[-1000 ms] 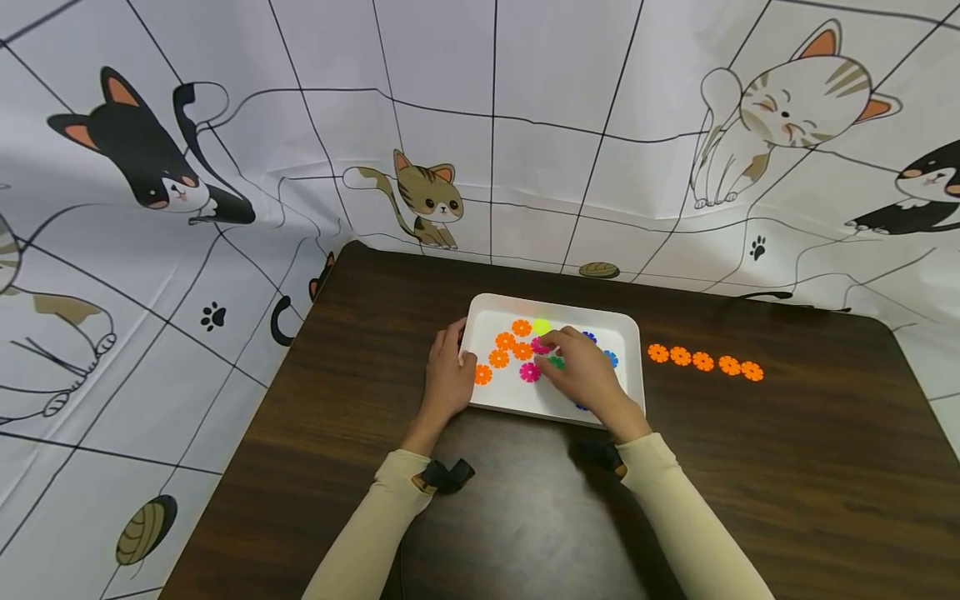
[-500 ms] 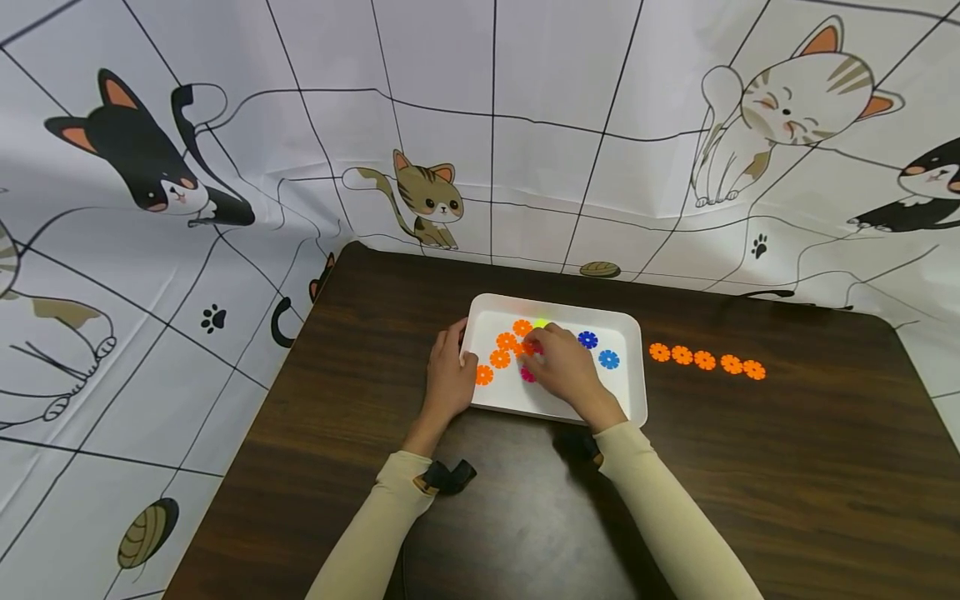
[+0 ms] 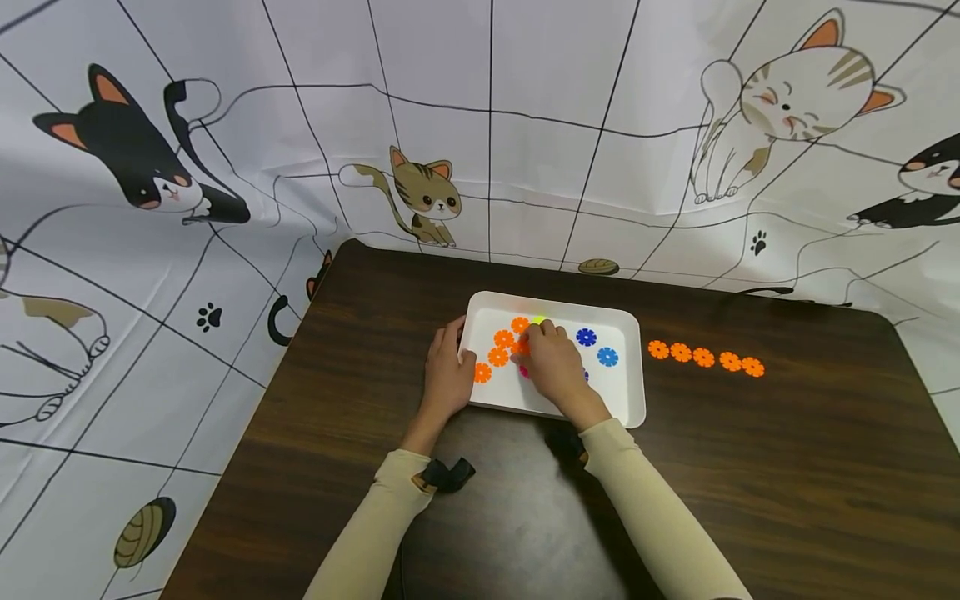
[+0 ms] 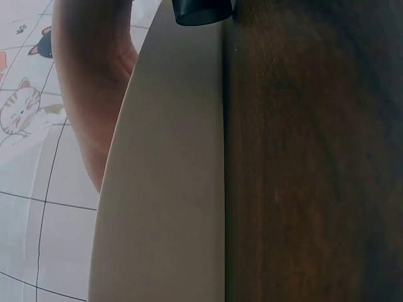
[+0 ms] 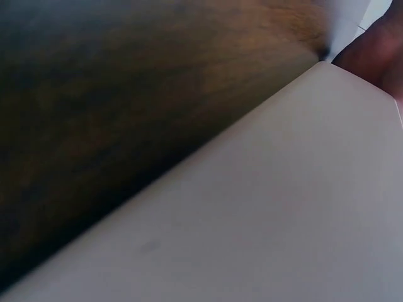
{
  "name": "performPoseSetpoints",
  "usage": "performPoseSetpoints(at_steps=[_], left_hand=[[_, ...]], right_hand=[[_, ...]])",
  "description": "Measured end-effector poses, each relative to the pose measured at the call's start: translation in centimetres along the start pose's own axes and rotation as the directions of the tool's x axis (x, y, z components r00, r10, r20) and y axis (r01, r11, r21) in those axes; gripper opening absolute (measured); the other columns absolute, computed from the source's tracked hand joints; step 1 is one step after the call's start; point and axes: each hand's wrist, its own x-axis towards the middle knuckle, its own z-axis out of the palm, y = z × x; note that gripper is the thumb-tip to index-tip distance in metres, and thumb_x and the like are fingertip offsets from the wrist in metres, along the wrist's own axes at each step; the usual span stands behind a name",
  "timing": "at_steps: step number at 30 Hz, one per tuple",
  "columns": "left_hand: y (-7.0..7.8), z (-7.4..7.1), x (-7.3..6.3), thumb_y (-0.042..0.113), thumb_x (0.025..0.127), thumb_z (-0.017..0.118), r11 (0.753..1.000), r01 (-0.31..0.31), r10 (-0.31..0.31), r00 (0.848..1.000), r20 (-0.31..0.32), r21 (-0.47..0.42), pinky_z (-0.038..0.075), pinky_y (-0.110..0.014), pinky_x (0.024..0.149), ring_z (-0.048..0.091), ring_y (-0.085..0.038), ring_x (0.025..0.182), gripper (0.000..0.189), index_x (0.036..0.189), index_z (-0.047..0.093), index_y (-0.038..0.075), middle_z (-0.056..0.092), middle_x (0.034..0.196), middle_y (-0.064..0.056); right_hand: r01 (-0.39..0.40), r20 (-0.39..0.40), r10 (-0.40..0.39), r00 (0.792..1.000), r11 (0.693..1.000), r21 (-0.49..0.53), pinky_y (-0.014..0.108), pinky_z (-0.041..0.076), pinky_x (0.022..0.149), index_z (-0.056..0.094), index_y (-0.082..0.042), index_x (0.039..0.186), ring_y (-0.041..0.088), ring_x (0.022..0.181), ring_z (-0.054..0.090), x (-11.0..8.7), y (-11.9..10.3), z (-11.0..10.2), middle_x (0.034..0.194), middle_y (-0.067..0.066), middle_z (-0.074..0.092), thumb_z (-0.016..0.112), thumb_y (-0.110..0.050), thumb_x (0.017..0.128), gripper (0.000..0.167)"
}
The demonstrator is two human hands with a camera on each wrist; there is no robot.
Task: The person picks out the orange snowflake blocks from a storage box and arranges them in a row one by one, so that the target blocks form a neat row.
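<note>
A white tray (image 3: pixel 618 392) stands on the dark wooden table, holding flower-shaped discs. My left hand (image 3: pixel 448 375) grips its left rim, thumb on the inside and the other fingers outside. Over the middle of the tray, my right hand (image 3: pixel 553 367) has its thumb and forefinger at an orange disc (image 3: pixel 519 347); I cannot tell whether they pinch it. More orange discs (image 3: pixel 498 357) lie left of these fingertips. A pink disc (image 3: pixel 524 372) and a yellow-green disc (image 3: pixel 538 320) are partly hidden by the right hand. The tray's outer wall (image 4: pixel 164 189) fills much of the left wrist view.
Right of the tray, several orange discs (image 3: pixel 703 357) form a row on the table (image 3: pixel 787 467). A dark blue disc (image 3: pixel 587 337) and a light blue disc (image 3: pixel 607 357) lie in the tray's right half. A cat-print cloth (image 3: pixel 540 167) hangs behind the table.
My right hand has moved left across the tray, from near the pink and green discs to the orange ones, uncovering the blue discs. My left hand keeps its place on the rim.
</note>
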Motion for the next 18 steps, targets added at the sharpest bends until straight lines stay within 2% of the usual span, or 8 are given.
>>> performPoseSetpoints(at_steps=[4,8,18], left_hand=[[0.0,0.04,0.04,0.004,0.096,0.049,1.0,0.009,-0.009,1.0,0.013,0.003,0.044,-0.055,0.104,0.054,-0.038,0.126,0.055,0.151,0.046,0.01,0.054,0.138,-0.019],[-0.05,0.18,0.0,0.005,0.097,0.049,1.0,0.008,-0.008,1.0,0.021,0.002,0.043,-0.054,0.106,0.053,-0.037,0.128,0.056,0.152,0.045,0.012,0.053,0.14,-0.018],[0.01,0.01,0.0,0.004,0.096,0.049,1.0,0.004,-0.004,1.0,0.008,-0.009,0.044,-0.055,0.103,0.053,-0.037,0.125,0.055,0.151,0.045,0.01,0.054,0.139,-0.019]], right_hand=[[0.012,0.018,-0.013,1.0,0.999,0.043,0.046,0.051,0.095,0.061,0.002,0.115,0.036,0.105,0.054,-0.12,0.23,0.05,0.115,0.021,0.057,0.07,-0.027,0.095,0.036],[0.031,0.004,-0.031,1.0,0.996,0.084,0.046,0.048,0.097,0.06,0.004,0.116,0.036,0.105,0.052,-0.38,0.52,0.02,0.115,0.022,0.057,0.07,-0.024,0.096,0.036],[0.093,-0.027,-0.091,0.996,0.989,0.115,0.047,0.047,0.103,0.06,0.006,0.122,0.038,0.109,0.054,-0.89,0.86,-0.52,0.116,0.022,0.059,0.069,-0.02,0.096,0.038]])
